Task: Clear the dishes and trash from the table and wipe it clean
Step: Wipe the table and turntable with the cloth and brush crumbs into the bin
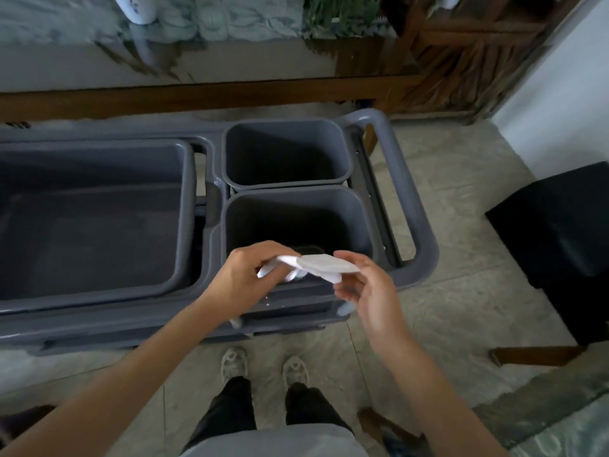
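I hold the white paper scrap (318, 263) with both hands — left hand (245, 275) and right hand (365, 285) fingers pinching it — over the near bin (357, 219) so it drops in.

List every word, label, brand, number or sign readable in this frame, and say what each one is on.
None can be read.
White object on the glass table: dark marks, too blurred to read.
White paper held in both hands over the near grey bin: no print visible.
Grey cart, large tub and far bin: no label or marking visible.
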Motion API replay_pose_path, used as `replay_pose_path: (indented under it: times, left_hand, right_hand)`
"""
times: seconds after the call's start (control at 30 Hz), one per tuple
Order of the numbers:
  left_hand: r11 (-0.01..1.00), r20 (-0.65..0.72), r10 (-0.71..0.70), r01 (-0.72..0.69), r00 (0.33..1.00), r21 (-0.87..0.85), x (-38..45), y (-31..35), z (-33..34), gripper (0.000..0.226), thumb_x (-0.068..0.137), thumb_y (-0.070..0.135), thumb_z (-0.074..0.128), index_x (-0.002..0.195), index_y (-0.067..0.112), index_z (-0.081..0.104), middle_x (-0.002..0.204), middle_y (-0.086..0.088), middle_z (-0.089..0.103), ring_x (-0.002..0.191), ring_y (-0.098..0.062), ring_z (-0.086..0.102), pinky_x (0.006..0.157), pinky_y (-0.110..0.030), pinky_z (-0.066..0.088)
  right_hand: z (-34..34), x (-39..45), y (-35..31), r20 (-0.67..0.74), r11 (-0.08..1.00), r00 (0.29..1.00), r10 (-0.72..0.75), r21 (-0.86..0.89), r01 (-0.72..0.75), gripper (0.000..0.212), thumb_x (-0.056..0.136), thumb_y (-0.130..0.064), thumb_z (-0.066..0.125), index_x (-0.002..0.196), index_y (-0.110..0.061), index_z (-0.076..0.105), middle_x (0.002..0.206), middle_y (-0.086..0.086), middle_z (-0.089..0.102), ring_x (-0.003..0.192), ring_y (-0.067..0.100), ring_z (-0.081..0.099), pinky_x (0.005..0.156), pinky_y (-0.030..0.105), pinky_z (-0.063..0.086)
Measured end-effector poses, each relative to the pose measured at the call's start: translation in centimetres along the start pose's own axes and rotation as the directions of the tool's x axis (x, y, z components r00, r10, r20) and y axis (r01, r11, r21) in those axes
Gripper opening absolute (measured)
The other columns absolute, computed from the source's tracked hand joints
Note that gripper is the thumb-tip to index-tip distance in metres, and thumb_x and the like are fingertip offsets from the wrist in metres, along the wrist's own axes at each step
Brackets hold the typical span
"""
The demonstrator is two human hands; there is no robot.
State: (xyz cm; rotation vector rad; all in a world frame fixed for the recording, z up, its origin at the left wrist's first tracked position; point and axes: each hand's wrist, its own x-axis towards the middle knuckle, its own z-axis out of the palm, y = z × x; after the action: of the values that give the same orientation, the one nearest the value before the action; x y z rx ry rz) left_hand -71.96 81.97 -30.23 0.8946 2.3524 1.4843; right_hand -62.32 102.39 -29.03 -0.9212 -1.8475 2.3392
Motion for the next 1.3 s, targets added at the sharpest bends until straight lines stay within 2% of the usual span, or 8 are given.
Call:
replay_pose_path:
  times: [0.13, 0.2, 0.27, 0.43, 0.57, 0.73, 0.9, 1.3]
  left_hand:
    - [0.986, -0.15, -0.145, 0.13, 0.978, -0.102, 1.0, 4.0, -0.8, 0.01, 0.098, 0.03, 0.065, 0.095, 0.025, 0.073, 0.08, 0.003, 0.07, 0.071, -0.017, 0.065, 0.064, -0.04, 0.052]
    - [0.979, -0.247, -0.166, 0.13, 0.955, -0.156, 0.8, 6.0, -1.4, 0.018, 0.099, 0.028, 0.065, 0.098, 0.014, 0.074, 0.086, -0.011, 0.072, 0.08, -0.036, 0.068, 0.068, -0.054, 0.055]
    - [0.968, -0.333, -0.185, 0.113, 0.925, -0.225, 0.2, 7.8, -2.0, 0.021, 0.099, 0.024, 0.064, 0.1, 0.006, 0.074, 0.091, -0.017, 0.073, 0.084, -0.036, 0.071, 0.072, -0.055, 0.056]
    - [0.942, -0.467, -0.257, 0.111, 0.846, -0.318, -2.9, 10.8, -3.4, 0.026, 0.099, 0.024, 0.061, 0.105, 0.002, 0.072, 0.098, -0.014, 0.075, 0.086, -0.028, 0.074, 0.069, -0.04, 0.062]
    - [0.922, -0.577, -0.329, 0.123, 0.747, -0.367, -7.5, 11.8, -4.2, 0.028, 0.099, 0.026, 0.061, 0.105, 0.0, 0.071, 0.1, -0.02, 0.073, 0.089, -0.029, 0.073, 0.073, -0.046, 0.061]
    - [0.899, -0.726, -0.419, 0.135, 0.545, -0.417, -15.5, 13.0, -5.2, 0.026, 0.099, 0.029, 0.064, 0.105, 0.005, 0.073, 0.1, -0.016, 0.076, 0.087, -0.024, 0.073, 0.065, -0.031, 0.056]
    - [0.879, -0.822, -0.473, 0.108, 0.316, -0.464, -26.0, 15.5, -4.6, 0.033, 0.098, 0.035, 0.066, 0.109, 0.004, 0.073, 0.107, -0.025, 0.072, 0.096, -0.043, 0.071, 0.083, -0.066, 0.053]
    - [0.89, -0.858, -0.381, 0.116, -0.344, -0.442, -56.6, 24.1, 4.8, 0.043, 0.091, 0.046, 0.067, 0.109, 0.007, 0.071, 0.108, -0.025, 0.071, 0.102, -0.05, 0.066, 0.087, -0.069, 0.052]
  right_hand:
    - [-1.2, 2.5, -3.1, 0.197, 0.992, 0.974, -0.107, -0.045, 0.118, 0.031, 0.081, -0.019, 0.052, 0.104, -0.017, 0.073, 0.088, -0.008, 0.075, 0.084, 0.006, 0.066, 0.079, 0.027, 0.051]
    - [-1.2, 3.3, -4.5, 0.34, 0.973, 0.927, -0.16, -0.106, 0.207, 0.04, 0.082, -0.028, 0.058, 0.12, -0.026, 0.07, 0.114, -0.012, 0.075, 0.113, 0.005, 0.064, 0.096, 0.029, 0.047]
    - [-0.7, 3.4, -5.8, 0.481, 0.946, 0.852, -0.206, -0.125, 0.3, 0.048, 0.088, -0.034, 0.064, 0.135, -0.027, 0.063, 0.138, -0.007, 0.066, 0.136, 0.014, 0.054, 0.111, 0.037, 0.044]
    - [3.1, 1.6, -8.2, 0.711, 0.932, 0.68, -0.177, -0.101, 0.348, 0.04, 0.098, -0.021, 0.069, 0.136, -0.021, 0.06, 0.133, -0.002, 0.069, 0.128, 0.019, 0.062, 0.103, 0.039, 0.053]
    - [7.1, -1.1, -7.8, 0.783, 0.928, 0.606, -0.139, -0.11, 0.355, 0.034, 0.091, -0.025, 0.069, 0.125, -0.02, 0.068, 0.121, -0.001, 0.075, 0.114, 0.018, 0.071, 0.094, 0.037, 0.059]
    - [12.1, -5.7, -5.3, 0.868, 0.908, 0.487, -0.098, -0.122, 0.4, 0.029, 0.095, -0.02, 0.07, 0.124, -0.017, 0.069, 0.116, -0.001, 0.077, 0.108, 0.018, 0.073, 0.086, 0.033, 0.062]
    - [16.5, -13.4, -1.9, 0.953, 0.896, 0.3, -0.036, -0.102, 0.433, 0.024, 0.096, -0.016, 0.07, 0.119, -0.015, 0.071, 0.11, -0.001, 0.078, 0.102, 0.018, 0.075, 0.082, 0.033, 0.061]
    - [20.8, -40.8, 12.7, 0.938, 0.884, -0.261, 0.229, -0.088, 0.458, 0.017, 0.093, -0.022, 0.073, 0.109, -0.016, 0.073, 0.096, 0.002, 0.079, 0.086, 0.014, 0.073, 0.072, 0.028, 0.058]
